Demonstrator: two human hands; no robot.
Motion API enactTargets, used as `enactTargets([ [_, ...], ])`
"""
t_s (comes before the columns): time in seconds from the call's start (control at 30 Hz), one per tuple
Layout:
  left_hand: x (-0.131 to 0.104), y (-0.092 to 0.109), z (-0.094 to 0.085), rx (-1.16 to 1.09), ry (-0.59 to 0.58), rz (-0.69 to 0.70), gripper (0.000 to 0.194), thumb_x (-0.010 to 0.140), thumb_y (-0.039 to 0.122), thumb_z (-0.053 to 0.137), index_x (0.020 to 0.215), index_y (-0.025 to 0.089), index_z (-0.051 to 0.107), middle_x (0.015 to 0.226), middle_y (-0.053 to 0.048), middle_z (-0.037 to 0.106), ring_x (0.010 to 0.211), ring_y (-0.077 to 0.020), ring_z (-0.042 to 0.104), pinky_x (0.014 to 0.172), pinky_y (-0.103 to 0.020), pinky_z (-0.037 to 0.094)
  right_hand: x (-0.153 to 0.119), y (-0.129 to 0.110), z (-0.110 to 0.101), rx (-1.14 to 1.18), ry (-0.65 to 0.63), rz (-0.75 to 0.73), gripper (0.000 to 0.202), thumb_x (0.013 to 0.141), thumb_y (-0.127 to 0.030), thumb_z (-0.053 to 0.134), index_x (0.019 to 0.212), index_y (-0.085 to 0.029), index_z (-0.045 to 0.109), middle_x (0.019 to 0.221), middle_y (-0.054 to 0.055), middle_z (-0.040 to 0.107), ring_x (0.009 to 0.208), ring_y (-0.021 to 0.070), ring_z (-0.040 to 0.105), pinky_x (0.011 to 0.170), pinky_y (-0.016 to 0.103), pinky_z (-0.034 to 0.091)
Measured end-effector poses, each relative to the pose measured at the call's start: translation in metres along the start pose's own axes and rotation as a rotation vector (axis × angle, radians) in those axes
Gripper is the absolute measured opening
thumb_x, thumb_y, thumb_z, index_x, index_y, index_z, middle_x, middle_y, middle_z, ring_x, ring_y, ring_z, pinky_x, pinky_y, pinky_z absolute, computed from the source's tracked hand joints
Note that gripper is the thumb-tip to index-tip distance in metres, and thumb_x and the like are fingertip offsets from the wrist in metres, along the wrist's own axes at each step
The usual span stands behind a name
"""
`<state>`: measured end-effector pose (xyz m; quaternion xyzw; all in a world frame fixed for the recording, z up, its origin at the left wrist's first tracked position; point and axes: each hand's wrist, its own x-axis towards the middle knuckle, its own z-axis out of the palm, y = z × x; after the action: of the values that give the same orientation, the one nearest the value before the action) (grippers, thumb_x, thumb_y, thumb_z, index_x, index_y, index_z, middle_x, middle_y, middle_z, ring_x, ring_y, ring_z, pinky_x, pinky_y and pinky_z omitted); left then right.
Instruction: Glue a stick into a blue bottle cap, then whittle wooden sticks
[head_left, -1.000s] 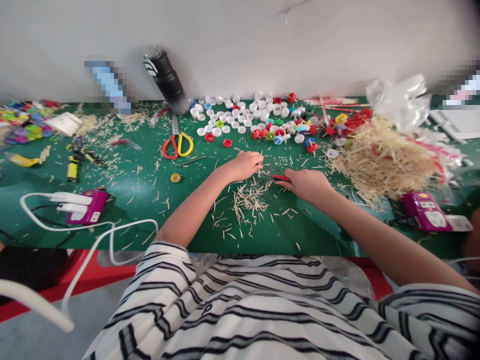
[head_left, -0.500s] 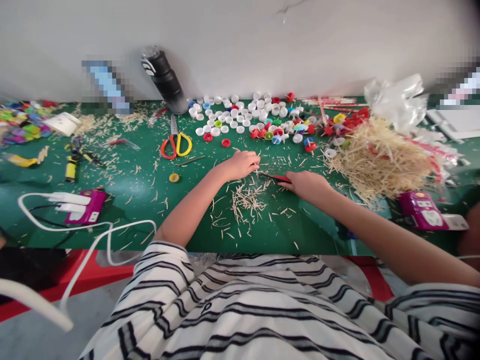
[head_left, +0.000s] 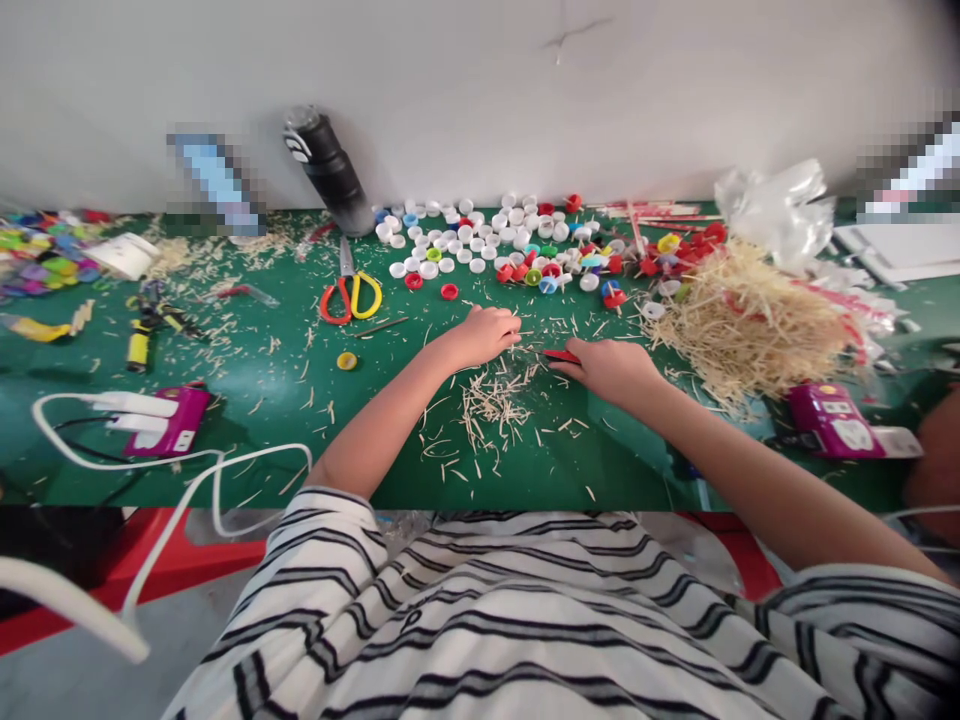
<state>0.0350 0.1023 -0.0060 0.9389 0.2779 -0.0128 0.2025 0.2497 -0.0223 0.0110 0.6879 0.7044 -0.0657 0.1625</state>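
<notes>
My left hand is closed in a pinch over the green table, fingertips pointing right. Whatever it holds is too small to make out. My right hand is wrapped round a red-handled tool with a thin dark tip aimed at the left fingertips; the fingers hide the rest of it. Just below and between both hands lies a loose heap of short pale wood slivers. Beyond them spread many bottle caps, mostly white, some red, blue and green. A few caps at the right have sticks through them.
Scissors with red and yellow handles lie left of the caps, below a black bottle. A yellow cap sits nearer. A straw-like pile of thin sticks is at the right. Purple boxes and a white cable flank the front.
The view has tilted slightly, so the scene sits a little lower. The tool's dark tip shows less now. Both hands keep almost the same places.
</notes>
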Motion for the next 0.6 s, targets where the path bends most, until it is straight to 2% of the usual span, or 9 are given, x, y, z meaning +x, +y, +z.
enactTargets([
  [0.13, 0.001, -0.007, 0.001, 0.008, 0.002, -0.012, 0.032, 0.107, 0.033, 0.036, 0.089, 0.018, 0.057, 0.106, -0.012, 0.066, 0.102, -0.0258, 0.06, 0.101, -0.049, 0.039, 0.017, -0.008, -0.008, -0.007, -0.043, -0.027, 0.06, 0.103, -0.072, 0.032, 0.119, -0.023, 0.063, 0.094, 0.014, 0.075, 0.083, 0.0299, 0.07, 0.063, 0.032, 0.039],
  [0.27, 0.001, -0.018, 0.002, -0.019, -0.006, -0.024, 0.036, 0.107, 0.037, 0.036, 0.087, 0.018, 0.059, 0.104, -0.011, 0.067, 0.101, -0.0253, 0.06, 0.102, -0.049, 0.038, 0.026, -0.009, -0.003, 0.054, -0.079, -0.029, 0.061, 0.103, -0.072, 0.032, 0.119, -0.023, 0.063, 0.094, 0.014, 0.074, 0.084, 0.0296, 0.07, 0.063, 0.032, 0.042],
  [0.43, -0.001, -0.024, 0.001, -0.005, -0.002, -0.054, 0.038, 0.105, 0.039, 0.041, 0.08, 0.017, 0.059, 0.097, -0.01, 0.065, 0.098, -0.0244, 0.058, 0.096, -0.044, 0.039, 0.03, -0.007, 0.003, 0.098, -0.11, -0.057, 0.06, 0.104, -0.07, 0.032, 0.118, -0.021, 0.064, 0.094, 0.015, 0.073, 0.085, 0.0298, 0.071, 0.064, 0.032, 0.044],
  [0.6, -0.003, -0.023, -0.003, -0.034, 0.013, 0.002, 0.037, 0.104, 0.038, 0.044, 0.076, 0.018, 0.056, 0.094, -0.007, 0.064, 0.097, -0.0227, 0.057, 0.095, -0.042, 0.036, 0.028, -0.005, 0.0, 0.096, -0.13, -0.066, 0.06, 0.105, -0.069, 0.032, 0.117, -0.02, 0.064, 0.091, 0.013, 0.073, 0.085, 0.0291, 0.071, 0.064, 0.032, 0.044],
])
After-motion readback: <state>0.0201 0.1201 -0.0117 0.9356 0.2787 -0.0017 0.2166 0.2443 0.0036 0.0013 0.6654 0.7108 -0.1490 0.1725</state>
